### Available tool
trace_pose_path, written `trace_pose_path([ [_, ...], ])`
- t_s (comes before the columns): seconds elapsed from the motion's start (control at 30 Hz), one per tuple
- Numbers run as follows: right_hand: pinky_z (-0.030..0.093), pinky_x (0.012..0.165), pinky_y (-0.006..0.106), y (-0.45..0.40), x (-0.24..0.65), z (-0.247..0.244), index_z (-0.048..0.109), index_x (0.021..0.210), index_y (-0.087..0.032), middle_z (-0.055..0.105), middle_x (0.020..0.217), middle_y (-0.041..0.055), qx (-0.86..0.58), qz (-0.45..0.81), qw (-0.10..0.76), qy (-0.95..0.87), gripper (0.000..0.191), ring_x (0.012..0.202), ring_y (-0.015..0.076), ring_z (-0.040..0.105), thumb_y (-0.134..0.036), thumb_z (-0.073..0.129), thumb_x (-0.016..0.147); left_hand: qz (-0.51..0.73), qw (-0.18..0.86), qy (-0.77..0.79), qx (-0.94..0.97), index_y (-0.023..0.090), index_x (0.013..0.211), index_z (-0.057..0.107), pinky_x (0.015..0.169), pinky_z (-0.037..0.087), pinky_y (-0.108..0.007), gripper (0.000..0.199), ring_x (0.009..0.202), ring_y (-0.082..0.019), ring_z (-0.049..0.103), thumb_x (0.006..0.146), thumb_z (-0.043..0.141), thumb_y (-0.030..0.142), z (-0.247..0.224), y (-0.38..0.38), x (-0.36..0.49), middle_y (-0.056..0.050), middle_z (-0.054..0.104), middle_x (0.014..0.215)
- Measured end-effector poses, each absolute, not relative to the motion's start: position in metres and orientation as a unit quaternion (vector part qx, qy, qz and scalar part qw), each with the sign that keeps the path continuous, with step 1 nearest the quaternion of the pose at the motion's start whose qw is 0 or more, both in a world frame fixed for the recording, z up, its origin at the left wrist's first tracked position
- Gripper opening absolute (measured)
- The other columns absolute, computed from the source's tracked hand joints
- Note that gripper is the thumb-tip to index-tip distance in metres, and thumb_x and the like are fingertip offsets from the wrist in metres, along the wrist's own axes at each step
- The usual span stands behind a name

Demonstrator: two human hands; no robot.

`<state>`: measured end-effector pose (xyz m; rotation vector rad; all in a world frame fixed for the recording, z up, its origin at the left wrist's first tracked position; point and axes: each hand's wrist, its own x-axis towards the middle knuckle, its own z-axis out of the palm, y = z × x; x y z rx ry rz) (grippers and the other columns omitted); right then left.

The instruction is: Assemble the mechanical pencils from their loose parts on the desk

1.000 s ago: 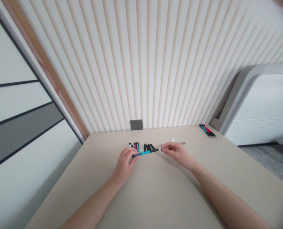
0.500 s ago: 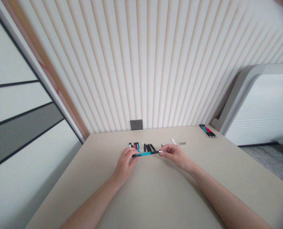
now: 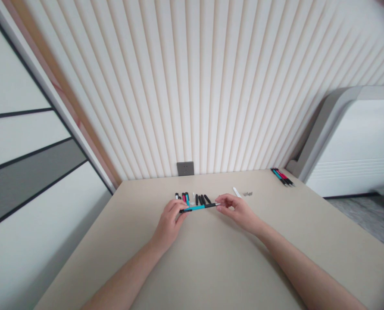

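Note:
A blue ballpoint pen (image 3: 198, 208) with a black grip and black clip end lies nearly level between my hands, just above the table. My left hand (image 3: 170, 219) is closed around its clip end. At the other end, my right hand (image 3: 232, 206) pinches the silvery pen tip (image 3: 218, 204) between thumb and fingers. Right behind the pen lie several short black grips (image 3: 201, 199). Pen barrels (image 3: 185, 198) in white, red and blue with black ends are beside them, partly hidden by my left hand. Small clear pieces (image 3: 192, 199) sit between the two groups.
Beyond my right hand lie a white stick-like piece (image 3: 236, 192) and a small pile of metal parts (image 3: 248, 193). Several blue and red pens (image 3: 282, 177) rest at the table's back right corner. A ribbed wall with a dark socket (image 3: 185, 168) borders the table (image 3: 192, 267).
The blue pen has turned slightly in my left hand, showing its clip from the side. A silvery tip now shows at its end, where a thin pale piece showed before.

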<state>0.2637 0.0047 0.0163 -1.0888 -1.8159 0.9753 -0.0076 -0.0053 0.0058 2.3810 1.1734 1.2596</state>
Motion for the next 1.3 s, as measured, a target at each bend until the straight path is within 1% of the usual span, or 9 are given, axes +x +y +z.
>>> trace_pose_path([
  [0.1, 0.043, 0.067, 0.029, 0.0051, 0.2644, 0.0142, 0.066, 0.085, -0.02, 0.063, 0.075, 0.002, -0.444, 0.375, 0.375, -0.722, 0.033, 0.072, 0.0165, 0.056, -0.051, 0.055, 0.087, 0.426, 0.101, 0.393, 0.808, 0.02, 0.094, 0.059, 0.088, 0.05, -0.039, 0.006, 0.096, -0.02, 0.059, 0.09, 0.055, 0.019, 0.0056, -0.0053, -0.0077, -0.007, 0.059, 0.099],
  [0.2, 0.043, 0.067, 0.03, 0.0049, 0.2639, 0.0128, 0.066, 0.074, -0.019, 0.063, 0.069, 0.0016, -0.462, 0.367, 0.352, -0.727, 0.045, 0.069, 0.0164, 0.056, -0.053, 0.043, 0.093, 0.425, 0.103, 0.393, 0.809, 0.02, 0.094, 0.06, 0.088, 0.05, -0.038, 0.006, 0.097, -0.02, 0.059, 0.09, 0.055, 0.019, 0.0052, -0.0054, -0.0076, -0.007, 0.059, 0.099],
  [0.27, 0.044, 0.068, 0.03, 0.005, 0.2639, 0.0129, 0.067, 0.078, -0.019, 0.065, 0.073, 0.0024, -0.46, 0.366, 0.359, -0.725, 0.045, 0.072, 0.0171, 0.058, -0.051, 0.04, 0.094, 0.427, 0.105, 0.395, 0.807, 0.02, 0.094, 0.06, 0.088, 0.049, -0.037, 0.007, 0.097, -0.02, 0.059, 0.089, 0.056, 0.018, 0.0045, -0.0052, -0.0077, -0.006, 0.06, 0.099],
  [0.4, 0.046, 0.072, 0.03, 0.0054, 0.2654, 0.0152, 0.065, 0.102, -0.02, 0.067, 0.087, 0.0039, -0.433, 0.36, 0.387, -0.73, 0.032, 0.081, 0.0181, 0.059, -0.047, 0.058, 0.087, 0.43, 0.108, 0.398, 0.803, 0.02, 0.093, 0.061, 0.088, 0.049, -0.037, 0.006, 0.097, -0.02, 0.06, 0.089, 0.057, 0.018, 0.0028, -0.0042, -0.0082, -0.006, 0.06, 0.099],
  [0.53, 0.045, 0.07, 0.029, 0.0049, 0.2661, 0.0184, 0.066, 0.088, -0.02, 0.066, 0.081, 0.0031, -0.434, 0.349, 0.384, -0.736, 0.028, 0.077, 0.0175, 0.059, -0.047, 0.058, 0.086, 0.427, 0.107, 0.394, 0.807, 0.02, 0.094, 0.06, 0.089, 0.049, -0.037, 0.007, 0.097, -0.02, 0.059, 0.09, 0.056, 0.017, 0.0027, -0.0038, -0.0084, -0.006, 0.06, 0.099],
  [0.67, 0.045, 0.072, 0.032, 0.004, 0.2656, 0.0198, 0.066, 0.078, -0.02, 0.066, 0.077, 0.0024, -0.438, 0.338, 0.367, -0.748, 0.036, 0.075, 0.0174, 0.059, -0.049, 0.048, 0.092, 0.427, 0.106, 0.393, 0.807, 0.02, 0.094, 0.061, 0.088, 0.049, -0.037, 0.007, 0.097, -0.02, 0.059, 0.09, 0.056, 0.018, 0.0037, -0.0047, -0.008, -0.006, 0.06, 0.098],
  [0.73, 0.045, 0.074, 0.033, 0.0038, 0.2655, 0.0197, 0.067, 0.083, -0.021, 0.067, 0.08, 0.003, -0.435, 0.336, 0.368, -0.75, 0.035, 0.077, 0.018, 0.059, -0.048, 0.047, 0.092, 0.427, 0.106, 0.394, 0.807, 0.02, 0.093, 0.061, 0.088, 0.049, -0.037, 0.006, 0.096, -0.02, 0.059, 0.09, 0.056, 0.019, 0.0044, -0.0053, -0.0077, -0.006, 0.061, 0.098],
  [0.87, 0.047, 0.076, 0.033, 0.004, 0.266, 0.0184, 0.067, 0.1, -0.022, 0.068, 0.089, 0.005, -0.429, 0.336, 0.386, -0.744, 0.028, 0.083, 0.0193, 0.06, -0.045, 0.06, 0.086, 0.43, 0.101, 0.399, 0.803, 0.02, 0.092, 0.062, 0.088, 0.049, -0.037, 0.006, 0.095, -0.02, 0.06, 0.089, 0.057, 0.02, 0.0056, -0.0059, -0.0072, -0.006, 0.061, 0.097],
  [1.3, 0.049, 0.077, 0.035, 0.006, 0.2652, 0.0142, 0.067, 0.094, -0.023, 0.067, 0.089, 0.0063, -0.421, 0.288, 0.408, -0.757, 0.021, 0.082, 0.0201, 0.06, -0.042, 0.058, 0.088, 0.419, 0.106, 0.398, 0.809, 0.02, 0.092, 0.061, 0.087, 0.05, -0.037, 0.005, 0.096, -0.02, 0.06, 0.089, 0.056, 0.019, 0.0059, -0.0061, -0.0072, -0.007, 0.062, 0.097],
])
